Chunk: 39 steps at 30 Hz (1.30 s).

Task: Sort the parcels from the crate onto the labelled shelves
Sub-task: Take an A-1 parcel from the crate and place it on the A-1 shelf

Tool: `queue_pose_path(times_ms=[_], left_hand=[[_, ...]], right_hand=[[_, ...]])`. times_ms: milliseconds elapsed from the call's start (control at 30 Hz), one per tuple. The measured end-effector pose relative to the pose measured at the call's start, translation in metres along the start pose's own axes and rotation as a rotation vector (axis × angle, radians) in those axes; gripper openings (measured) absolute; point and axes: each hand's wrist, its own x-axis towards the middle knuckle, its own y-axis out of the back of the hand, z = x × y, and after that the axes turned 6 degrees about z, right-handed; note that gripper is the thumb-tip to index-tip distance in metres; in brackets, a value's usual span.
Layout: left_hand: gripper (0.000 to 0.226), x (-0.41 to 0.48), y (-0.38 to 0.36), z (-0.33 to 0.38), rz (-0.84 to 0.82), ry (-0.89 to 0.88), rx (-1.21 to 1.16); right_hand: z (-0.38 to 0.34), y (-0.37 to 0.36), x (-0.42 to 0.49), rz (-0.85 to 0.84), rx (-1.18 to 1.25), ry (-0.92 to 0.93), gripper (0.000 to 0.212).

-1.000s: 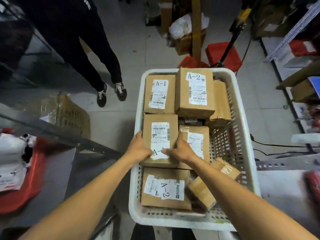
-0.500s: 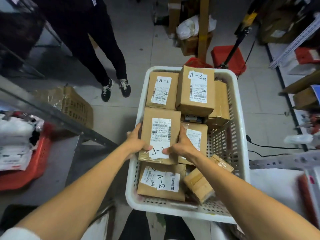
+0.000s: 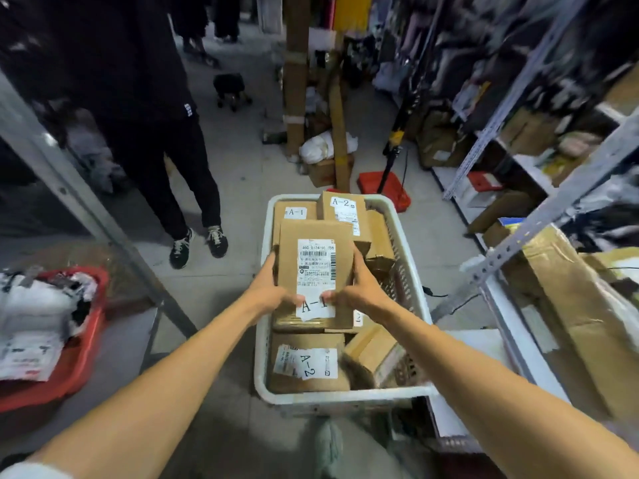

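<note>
While both hands grip it, the held parcel (image 3: 316,267) sits over the middle of the white crate (image 3: 345,401), above the parcels packed inside. Its label faces up and shows a barcode and the mark A-1 at the edge nearest the wearer.

Hand state:
1. The left hand (image 3: 269,285) clasps the left side of the held parcel. Its fingers curl round the edge and its thumb lies on the top face beside the A-1 mark.
2. The right hand (image 3: 359,285) clasps the right side in the same manner, with its thumb at the label's other edge.
3. Whether the underside of the held parcel touches the parcels beneath cannot be determined.

Crate contents:
- Near end, left: a flat A-2 parcel (image 3: 306,366), label up.
- Near end, right: a small tilted box (image 3: 370,354), just beside the flat A-2 parcel.
- Far end, left: a second A-1 parcel (image 3: 295,212).
- Far end, right: a taller A-2 parcel (image 3: 342,209), just beside the second A-1 parcel.

Surroundings, relative to the crate:
- Right: metal shelves (image 3: 553,203) loaded with cardboard boxes. The view is blurred and no shelf label is legible.
- Left: a red basket (image 3: 83,354) holding white bags.
- Beyond, left: a person in black clothing (image 3: 148,115), standing on the floor.
- Beyond the far end: a red stand base (image 3: 383,188).
</note>
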Motion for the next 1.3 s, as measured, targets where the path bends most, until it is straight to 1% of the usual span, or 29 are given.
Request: queue_pose_path(times_ms=[100,167,300,433,500,600,700,833,967,1033,1100,1133,1167,1233,1300], left_hand=[[0.097,-0.026,0.002,0.012,-0.015,-0.015,-0.034],[0.096,-0.045,0.0,0.018,-0.049,-0.043,-0.018],[0.107,-0.082,-0.017,0.028,-0.108,-0.105,0.066],[0.112,-0.126,-0.041,0.026,-0.117,-0.131,0.071],[0.115,-0.153,-0.053,0.018,-0.106,-0.15,0.083],[0.115,-0.19,-0.069,0.004,-0.093,-0.169,0.098],[0.113,-0.226,-0.088,-0.001,-0.124,-0.164,0.103],[0.104,-0.267,-0.122,0.0,-0.185,-0.205,0.166],[0.106,-0.306,-0.174,0.004,-0.289,-0.286,0.168],[0.104,-0.323,-0.207,0.006,-0.357,-0.325,0.187],[0.102,-0.34,-0.23,0.013,-0.369,-0.372,0.222],[0.101,-0.355,-0.253,0.019,-0.418,-0.391,0.248],[0.101,-0.366,-0.275,0.021,-0.472,-0.383,0.242],[0.102,-0.371,-0.29,0.026,-0.496,-0.34,0.157],[0.102,-0.394,-0.325,0.037,-0.584,-0.354,0.161]], right_hand=[[-0.011,0.001,-0.034,0.028,-0.012,0.022,0.105],[-0.015,0.005,-0.06,0.077,-0.017,0.028,0.105],[-0.009,0.019,-0.111,0.164,0.013,0.036,0.111],[0.004,0.031,-0.163,0.232,0.011,0.068,0.105],[0.013,0.034,-0.193,0.251,0.03,0.069,0.106],[0.024,0.04,-0.233,0.257,-0.004,0.083,0.108],[0.036,0.049,-0.277,0.298,-0.031,0.108,0.106],[0.055,0.067,-0.337,0.412,-0.034,0.107,0.101],[0.073,0.097,-0.399,0.57,-0.012,0.079,0.094],[0.079,0.117,-0.435,0.66,-0.031,0.055,0.097],[0.085,0.134,-0.459,0.72,-0.048,0.026,0.105],[0.092,0.148,-0.481,0.799,-0.041,0.013,0.108],[0.097,0.16,-0.501,0.862,-0.044,0.004,0.111],[0.093,0.166,-0.512,0.874,-0.066,-0.025,0.111],[0.101,0.183,-0.545,0.993,-0.045,-0.032,0.108]])
